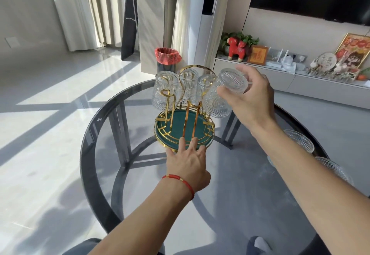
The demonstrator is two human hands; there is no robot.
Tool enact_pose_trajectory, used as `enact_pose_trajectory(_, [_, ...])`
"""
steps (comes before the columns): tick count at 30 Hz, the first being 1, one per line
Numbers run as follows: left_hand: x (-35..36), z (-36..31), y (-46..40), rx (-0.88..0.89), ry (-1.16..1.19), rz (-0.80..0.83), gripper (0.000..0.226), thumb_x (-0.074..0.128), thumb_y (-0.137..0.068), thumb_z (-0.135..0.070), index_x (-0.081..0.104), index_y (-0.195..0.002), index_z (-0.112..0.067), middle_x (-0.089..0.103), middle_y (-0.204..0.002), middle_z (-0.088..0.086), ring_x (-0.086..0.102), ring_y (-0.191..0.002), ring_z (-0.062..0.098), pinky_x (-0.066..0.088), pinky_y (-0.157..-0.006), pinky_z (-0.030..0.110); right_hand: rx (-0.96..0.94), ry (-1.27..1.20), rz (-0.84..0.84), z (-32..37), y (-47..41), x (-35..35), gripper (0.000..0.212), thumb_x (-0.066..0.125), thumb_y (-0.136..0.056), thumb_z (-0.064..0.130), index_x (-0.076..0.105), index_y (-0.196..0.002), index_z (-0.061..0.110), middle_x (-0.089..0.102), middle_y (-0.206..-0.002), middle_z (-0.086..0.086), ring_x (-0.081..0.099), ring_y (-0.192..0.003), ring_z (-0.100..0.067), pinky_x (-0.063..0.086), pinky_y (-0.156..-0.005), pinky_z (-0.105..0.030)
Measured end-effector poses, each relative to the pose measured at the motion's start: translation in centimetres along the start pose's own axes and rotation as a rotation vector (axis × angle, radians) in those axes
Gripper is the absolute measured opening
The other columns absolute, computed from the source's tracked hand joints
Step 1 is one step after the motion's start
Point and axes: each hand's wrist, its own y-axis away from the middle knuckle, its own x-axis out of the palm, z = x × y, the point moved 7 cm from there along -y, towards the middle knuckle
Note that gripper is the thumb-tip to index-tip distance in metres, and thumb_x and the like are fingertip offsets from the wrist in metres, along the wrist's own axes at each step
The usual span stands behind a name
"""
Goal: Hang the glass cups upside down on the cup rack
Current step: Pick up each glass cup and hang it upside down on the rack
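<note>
A gold wire cup rack (188, 114) with a green round tray base (181, 123) stands on the round glass table (96, 126). Three ribbed glass cups hang upside down on its far prongs: one at the left (165, 89), one in the middle (189, 83), one to the right (204, 86). My right hand (250, 98) grips a fourth glass cup (224, 92) by its base, tilted mouth-down over the rack's right side. My left hand (188, 160) lies flat, fingertips on the tray's near rim. The two near prongs are bare.
Two more ribbed glass cups (300, 140) (334, 169) stand on the table at the right, partly behind my right forearm. Beyond the table is a bin with a red bag (167, 56) and a low white cabinet (280, 78) with ornaments.
</note>
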Motion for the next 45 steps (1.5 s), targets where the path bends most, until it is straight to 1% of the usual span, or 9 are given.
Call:
enact_pose_trajectory(4, [0.1, -0.1, 0.1, -0.002, 0.003, 0.016, 0.063, 0.057, -0.09, -0.04, 0.035, -0.146, -0.023, 0.018, -0.166, 0.005, 0.01, -0.151, 0.038, 0.032, -0.109, 0.067, -0.031, 0.071, 0.037, 0.0, 0.4, 1.3, 0.067, 0.085, -0.072, 0.037, 0.061, -0.133, 0.023, 0.062, -0.128, -0.004, 0.056, -0.116, -0.017, 0.044, -0.096, -0.029])
enact_pose_trajectory(15, [-0.2, -0.4, 0.1, -0.021, -0.001, 0.012, 0.06, 0.056, -0.09, -0.039, 0.038, -0.145, -0.022, 0.02, -0.165, 0.005, 0.011, -0.151, 0.038, 0.034, -0.107, 0.062, -0.016, 0.087, 0.107, -2.6, 1.2, 3.9, 0.061, 0.087, -0.071, 0.03, 0.054, -0.121, 0.02, 0.061, -0.126, 0.0, 0.054, -0.121, -0.021, 0.042, -0.094, -0.031])
enact_pose_trajectory(25, [-0.2, -0.5, 0.0, -0.033, -0.038, -0.003, 0.061, 0.055, -0.091, -0.04, 0.039, -0.147, -0.023, 0.023, -0.165, 0.007, 0.014, -0.15, 0.04, 0.036, -0.108, 0.062, -0.078, 0.107, 0.203, -4.0, 3.1, 3.5, 0.075, 0.081, -0.086, 0.036, 0.039, -0.146, 0.02, 0.052, -0.147, -0.004, 0.051, -0.129, -0.02, 0.046, -0.106, -0.038])
enact_pose_trajectory(28, [-0.8, -1.0, 0.3, -0.038, -0.06, -0.057, 0.051, 0.054, -0.091, -0.038, 0.048, -0.139, -0.022, 0.038, -0.156, 0.009, 0.029, -0.143, 0.037, 0.04, -0.105, 0.056, -0.1, 0.1, 0.224, -4.8, 4.6, 2.2, 0.07, 0.076, -0.091, 0.028, 0.038, -0.149, 0.017, 0.049, -0.147, -0.007, 0.052, -0.123, -0.013, 0.049, -0.104, -0.037])
enact_pose_trajectory(32, [-3.1, -2.9, 1.2, 0.078, 0.06, -0.319, 0.033, 0.055, -0.089, -0.032, 0.061, -0.12, -0.022, 0.064, -0.121, 0.002, 0.051, -0.117, 0.029, 0.044, -0.094, 0.043, -0.115, 0.157, 0.235, -6.5, 6.9, -1.5, 0.051, 0.07, -0.093, 0.016, 0.052, -0.14, 0.016, 0.055, -0.137, -0.002, 0.055, -0.123, -0.017, 0.048, -0.105, -0.041])
enact_pose_trajectory(38, [-4.1, -5.7, 2.6, 0.303, 0.279, -0.431, 0.035, 0.064, -0.086, -0.024, 0.063, -0.12, -0.017, 0.068, -0.115, 0.005, 0.057, -0.106, 0.03, 0.05, -0.086, 0.046, -0.155, 0.277, 0.264, -7.8, 10.2, -6.6, 0.023, 0.07, -0.09, 0.009, 0.071, -0.109, 0.022, 0.067, -0.11, 0.008, 0.058, -0.103, -0.005, 0.036, -0.095, -0.007])
enact_pose_trajectory(40, [-3.7, -6.2, 2.7, 0.305, 0.268, -0.426, 0.036, 0.066, -0.085, -0.027, 0.063, -0.119, -0.017, 0.07, -0.112, 0.005, 0.058, -0.103, 0.031, 0.052, -0.083, 0.046, -0.152, 0.318, 0.225, -8.2, 10.8, -8.2, 0.019, 0.071, -0.088, 0.008, 0.073, -0.104, 0.019, 0.069, -0.108, 0.005, 0.059, -0.112, -0.015, 0.037, -0.101, -0.014])
enact_pose_trajectory(42, [-3.1, -6.6, 2.8, 0.306, 0.264, -0.413, 0.037, 0.067, -0.085, -0.032, 0.063, -0.12, -0.018, 0.07, -0.11, 0.004, 0.059, -0.101, 0.03, 0.053, -0.08, 0.044, -0.109, 0.416, 0.149, -9.4, 11.1, -10.1, 0.02, 0.075, -0.085, 0.009, 0.074, -0.105, 0.015, 0.071, -0.112, -0.001, 0.054, -0.124, -0.027, 0.036, -0.111, -0.032])
enact_pose_trajectory(45, [-2.5, -7.1, 3.1, 0.319, 0.266, -0.401, 0.037, 0.068, -0.085, -0.033, 0.064, -0.12, -0.019, 0.07, -0.108, 0.002, 0.06, -0.099, 0.028, 0.053, -0.077, 0.04, 0.061, 0.615, 0.102, -12.0, 11.7, -12.8, 0.055, 0.084, -0.078, 0.028, 0.065, -0.128, 0.016, 0.06, -0.134, -0.01, 0.041, -0.137, -0.036, 0.028, -0.113, -0.047])
